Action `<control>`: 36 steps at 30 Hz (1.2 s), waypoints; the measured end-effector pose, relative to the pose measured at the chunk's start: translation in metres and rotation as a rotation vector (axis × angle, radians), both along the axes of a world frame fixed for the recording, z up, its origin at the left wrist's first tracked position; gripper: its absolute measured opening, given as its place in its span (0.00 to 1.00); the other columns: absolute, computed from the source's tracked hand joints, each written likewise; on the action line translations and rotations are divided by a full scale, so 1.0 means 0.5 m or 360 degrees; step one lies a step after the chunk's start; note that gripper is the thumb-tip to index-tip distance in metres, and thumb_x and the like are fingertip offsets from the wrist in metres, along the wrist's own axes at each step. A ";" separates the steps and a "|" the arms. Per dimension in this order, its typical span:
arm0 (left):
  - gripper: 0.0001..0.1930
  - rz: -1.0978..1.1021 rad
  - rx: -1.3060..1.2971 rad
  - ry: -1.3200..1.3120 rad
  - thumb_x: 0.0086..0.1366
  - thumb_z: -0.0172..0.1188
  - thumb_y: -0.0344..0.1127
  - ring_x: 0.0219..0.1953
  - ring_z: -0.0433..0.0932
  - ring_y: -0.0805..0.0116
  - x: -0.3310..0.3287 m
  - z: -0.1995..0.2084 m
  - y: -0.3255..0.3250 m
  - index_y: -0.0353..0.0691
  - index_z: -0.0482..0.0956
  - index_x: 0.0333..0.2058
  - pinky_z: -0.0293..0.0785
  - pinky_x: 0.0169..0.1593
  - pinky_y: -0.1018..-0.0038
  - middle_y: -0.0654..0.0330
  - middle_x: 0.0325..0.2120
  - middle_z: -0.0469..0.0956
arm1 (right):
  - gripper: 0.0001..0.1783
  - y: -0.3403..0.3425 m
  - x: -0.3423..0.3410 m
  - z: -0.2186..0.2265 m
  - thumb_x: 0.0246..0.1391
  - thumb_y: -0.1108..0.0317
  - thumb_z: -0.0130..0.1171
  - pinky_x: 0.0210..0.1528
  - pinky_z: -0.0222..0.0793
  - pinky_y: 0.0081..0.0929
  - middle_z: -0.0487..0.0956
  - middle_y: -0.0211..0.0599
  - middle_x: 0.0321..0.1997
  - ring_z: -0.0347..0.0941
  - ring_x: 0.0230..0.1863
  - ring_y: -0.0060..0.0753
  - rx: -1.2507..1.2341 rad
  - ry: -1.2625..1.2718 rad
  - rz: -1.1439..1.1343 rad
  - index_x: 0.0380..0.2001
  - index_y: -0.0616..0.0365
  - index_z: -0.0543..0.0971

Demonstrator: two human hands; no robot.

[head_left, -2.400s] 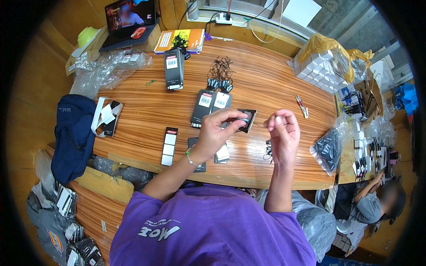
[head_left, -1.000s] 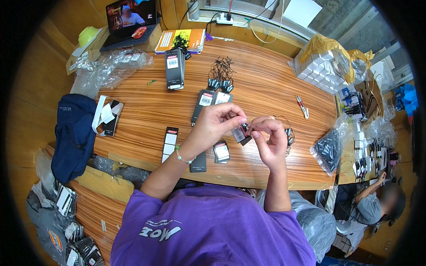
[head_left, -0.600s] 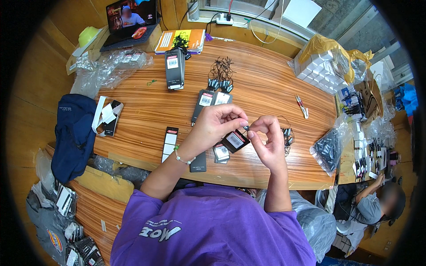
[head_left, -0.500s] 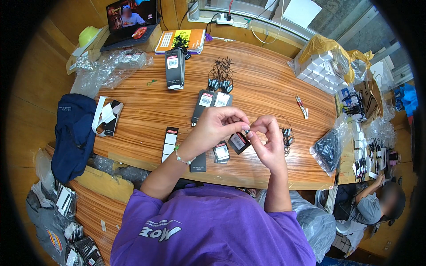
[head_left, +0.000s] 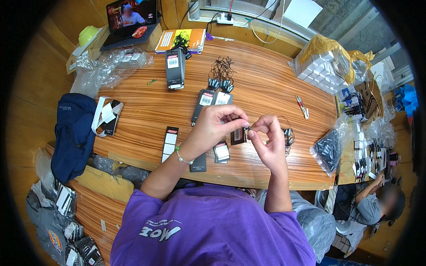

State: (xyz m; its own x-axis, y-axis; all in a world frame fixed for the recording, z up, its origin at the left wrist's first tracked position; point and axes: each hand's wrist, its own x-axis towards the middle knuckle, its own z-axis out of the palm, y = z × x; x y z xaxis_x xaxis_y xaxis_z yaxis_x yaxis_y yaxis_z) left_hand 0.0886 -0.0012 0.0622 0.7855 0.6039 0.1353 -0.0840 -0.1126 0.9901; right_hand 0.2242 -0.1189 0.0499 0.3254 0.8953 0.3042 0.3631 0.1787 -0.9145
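Above the wooden table, my left hand [head_left: 222,123] and my right hand [head_left: 269,139] meet with thumbs and fingers pinched together on the thin dark cord of a hang tag. This small dark tag [head_left: 238,135] with a printed label hangs just below the fingertips, partly behind the left ones. The fingers hide most of the cord. Close to my left wrist lie a small stack of tags [head_left: 221,152], a long dark tag [head_left: 199,163] and a tag with white panels [head_left: 170,142]. Beside my right hand rests a bunch of black cords [head_left: 288,137].
Farther back are corded tag stacks [head_left: 205,99] and a taller tag stack [head_left: 174,70]. Snips [head_left: 302,107] lie right, near a bag of black pieces [head_left: 328,150] and white boxes [head_left: 320,71]. Navy cloth [head_left: 74,135] is at left; a laptop [head_left: 132,22] stands behind. Another person [head_left: 372,204] sits far right.
The small hanging tag has turned from a slant to nearly upright and sits slightly closer to my left fingers. Both hands stay almost in place, still pinched together.
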 end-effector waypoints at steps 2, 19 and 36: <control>0.05 -0.0004 0.0012 -0.0002 0.55 0.60 0.25 0.30 0.76 0.80 0.000 -0.001 0.001 0.32 0.78 0.31 0.72 0.35 0.84 0.63 0.26 0.78 | 0.13 -0.001 0.000 0.001 0.46 0.82 0.55 0.34 0.67 0.18 0.72 0.33 0.31 0.74 0.32 0.22 -0.0009 0.0029 0.0005 0.35 0.63 0.66; 0.04 -0.0287 -0.0435 -0.0014 0.57 0.60 0.28 0.26 0.73 0.82 -0.001 -0.016 0.028 0.33 0.78 0.30 0.69 0.29 0.86 0.65 0.23 0.76 | 0.12 -0.001 -0.005 -0.005 0.49 0.79 0.57 0.38 0.68 0.18 0.71 0.32 0.31 0.74 0.35 0.22 -0.0065 0.0373 0.0123 0.36 0.62 0.65; 0.05 -0.0339 -0.0623 -0.0094 0.58 0.59 0.30 0.23 0.72 0.81 0.006 -0.044 0.034 0.34 0.77 0.31 0.69 0.28 0.86 0.64 0.23 0.76 | 0.08 0.016 0.001 -0.019 0.50 0.77 0.57 0.38 0.66 0.17 0.75 0.32 0.30 0.74 0.34 0.22 -0.0036 0.0780 0.0317 0.33 0.62 0.69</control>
State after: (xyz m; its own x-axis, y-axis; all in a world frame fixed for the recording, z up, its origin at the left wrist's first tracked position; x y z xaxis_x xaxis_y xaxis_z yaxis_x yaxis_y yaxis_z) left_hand 0.0915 0.0160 0.0402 0.8956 0.4442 -0.0227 -0.1225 0.2954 0.9475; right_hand 0.2245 -0.1111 0.0405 0.2473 0.9589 0.1392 -0.1469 0.1791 -0.9728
